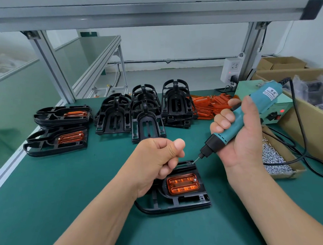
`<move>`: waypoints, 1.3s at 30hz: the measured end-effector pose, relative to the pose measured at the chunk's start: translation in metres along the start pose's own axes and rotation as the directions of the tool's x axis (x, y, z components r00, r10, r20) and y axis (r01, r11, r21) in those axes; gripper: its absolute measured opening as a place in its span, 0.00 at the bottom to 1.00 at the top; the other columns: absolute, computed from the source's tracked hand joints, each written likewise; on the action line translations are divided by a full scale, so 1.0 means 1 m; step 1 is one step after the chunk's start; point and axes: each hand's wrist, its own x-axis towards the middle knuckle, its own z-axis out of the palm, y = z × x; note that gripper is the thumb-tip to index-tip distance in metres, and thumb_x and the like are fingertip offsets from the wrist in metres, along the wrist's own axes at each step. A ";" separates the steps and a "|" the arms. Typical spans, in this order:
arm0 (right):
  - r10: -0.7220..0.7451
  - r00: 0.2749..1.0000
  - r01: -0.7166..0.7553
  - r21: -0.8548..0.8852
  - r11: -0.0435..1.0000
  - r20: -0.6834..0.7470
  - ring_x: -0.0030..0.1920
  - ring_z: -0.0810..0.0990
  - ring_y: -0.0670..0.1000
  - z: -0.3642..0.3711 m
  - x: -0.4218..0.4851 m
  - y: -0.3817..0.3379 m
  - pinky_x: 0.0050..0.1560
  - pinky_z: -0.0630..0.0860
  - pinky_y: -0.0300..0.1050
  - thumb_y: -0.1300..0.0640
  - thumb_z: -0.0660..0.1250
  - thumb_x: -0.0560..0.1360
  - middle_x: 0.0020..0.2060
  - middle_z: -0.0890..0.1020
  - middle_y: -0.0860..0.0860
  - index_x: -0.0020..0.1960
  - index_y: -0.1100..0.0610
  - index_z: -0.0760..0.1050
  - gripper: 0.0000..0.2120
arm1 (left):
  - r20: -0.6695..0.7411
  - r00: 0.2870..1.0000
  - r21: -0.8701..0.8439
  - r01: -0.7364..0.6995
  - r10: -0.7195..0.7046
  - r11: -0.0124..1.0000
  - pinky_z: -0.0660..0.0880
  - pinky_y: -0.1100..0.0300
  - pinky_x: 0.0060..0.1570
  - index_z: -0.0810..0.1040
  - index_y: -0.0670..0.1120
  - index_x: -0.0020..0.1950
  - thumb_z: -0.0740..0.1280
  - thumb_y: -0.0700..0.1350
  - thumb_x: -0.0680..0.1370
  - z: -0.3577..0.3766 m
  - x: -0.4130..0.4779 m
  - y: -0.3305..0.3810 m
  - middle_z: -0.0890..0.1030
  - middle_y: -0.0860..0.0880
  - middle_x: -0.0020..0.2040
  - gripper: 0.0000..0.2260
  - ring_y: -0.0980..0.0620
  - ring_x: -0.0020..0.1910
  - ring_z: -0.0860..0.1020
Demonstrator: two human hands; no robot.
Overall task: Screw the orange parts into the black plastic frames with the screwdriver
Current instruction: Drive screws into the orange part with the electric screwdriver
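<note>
In the head view, a black frame (pixel 179 201) is seen lying flat on the green desk (pixel 67 191), near the front edge, with an orange part (pixel 182 183) seated in its recess. One screw (pixel 195 179) is seen at the part's right end; the left end is partly covered.

The left hand (pixel 158 159) is held over the frame's left side with fingers curled and the thumb pressed on the forefinger. Whether a screw is pinched there cannot be told, nor whether the frame is touched.

The screwdriver (pixel 263 99) is gripped round its body by the right hand (pixel 237 134). It is tilted, and its bit (pixel 195 160) is poised over the frame's far right corner.

Several risks are judged from this:
- If the frame is not pressed down, it could be turned or slid by the driving torque.
- If the tool is not brought upright, a screw could be driven askew. The bit could also slip out and mark the orange part.
- A small screw passed between fingers and bit could be dropped into the frame's openings.
- The cable (pixel 302 134) is draped past the box of screws (pixel 275 158) and could be snagged, so that the tool is pulled off line.

Finished frames (pixel 56 143) are laid at the left, empty frames (pixel 147 112) stacked behind, and spare orange parts (pixel 210 105) piled beside them.
</note>
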 end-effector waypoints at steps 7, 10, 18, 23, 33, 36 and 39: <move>-0.013 1.000 0.014 0.018 1.000 -0.011 0.30 0.69 0.44 0.000 0.000 -0.002 0.32 0.71 0.37 0.46 0.66 0.83 0.32 0.70 0.46 0.49 0.54 0.75 0.12 | 0.107 0.991 -0.047 0.088 -0.083 0.995 0.67 0.67 0.29 0.87 0.41 0.54 0.67 0.44 0.85 -0.001 0.001 -0.001 0.84 0.46 0.44 0.10 0.57 0.33 0.71; -0.021 1.000 0.021 0.023 1.000 -0.013 0.30 0.69 0.44 0.000 0.000 -0.003 0.32 0.71 0.37 0.46 0.65 0.84 0.32 0.71 0.46 0.49 0.54 0.75 0.12 | 0.137 0.987 0.052 0.081 -0.088 0.995 0.67 0.68 0.29 0.84 0.41 0.60 0.65 0.37 0.85 0.001 -0.001 0.000 0.88 0.44 0.52 0.09 0.57 0.33 0.73; -0.039 0.999 0.040 0.059 0.997 -0.015 0.31 0.69 0.44 0.002 0.000 -0.006 0.33 0.71 0.38 0.44 0.64 0.85 0.33 0.70 0.46 0.50 0.54 0.75 0.14 | 0.174 0.983 0.145 0.031 -0.056 0.989 0.64 0.66 0.27 0.76 0.39 0.59 0.61 0.36 0.85 0.006 -0.005 0.005 0.88 0.44 0.53 0.06 0.57 0.27 0.70; -0.041 0.999 0.040 0.070 0.997 0.008 0.32 0.69 0.44 0.005 -0.003 -0.004 0.34 0.72 0.38 0.41 0.63 0.85 0.34 0.70 0.46 0.51 0.54 0.75 0.16 | 0.216 0.974 0.204 0.022 -0.066 0.979 0.64 0.66 0.27 0.71 0.42 0.61 0.63 0.41 0.81 0.009 -0.008 0.007 0.89 0.47 0.52 0.10 0.57 0.25 0.67; -0.032 0.999 0.031 0.045 0.998 0.019 0.31 0.69 0.44 0.008 -0.005 -0.001 0.33 0.71 0.37 0.40 0.65 0.82 0.33 0.69 0.47 0.50 0.54 0.74 0.16 | 0.288 0.957 0.341 -0.119 0.017 0.932 0.70 0.71 0.33 0.74 0.45 0.62 0.61 0.38 0.83 0.010 -0.009 0.000 0.88 0.51 0.55 0.08 0.56 0.27 0.70; -0.033 0.999 0.032 0.043 0.999 0.024 0.31 0.69 0.44 0.006 -0.004 -0.002 0.33 0.71 0.37 0.40 0.64 0.83 0.33 0.70 0.46 0.51 0.54 0.74 0.16 | 0.294 0.955 0.359 -0.138 0.028 0.923 0.71 0.71 0.35 0.75 0.46 0.62 0.61 0.38 0.84 0.010 -0.009 0.000 0.88 0.52 0.56 0.09 0.56 0.27 0.70; -0.020 0.999 0.019 0.030 0.999 0.031 0.30 0.69 0.44 0.006 -0.004 -0.002 0.32 0.71 0.37 0.40 0.65 0.82 0.33 0.70 0.47 0.50 0.54 0.74 0.17 | 0.287 0.957 0.343 -0.136 0.034 0.929 0.71 0.70 0.34 0.74 0.47 0.62 0.61 0.38 0.84 0.010 -0.009 0.000 0.88 0.52 0.56 0.09 0.56 0.27 0.70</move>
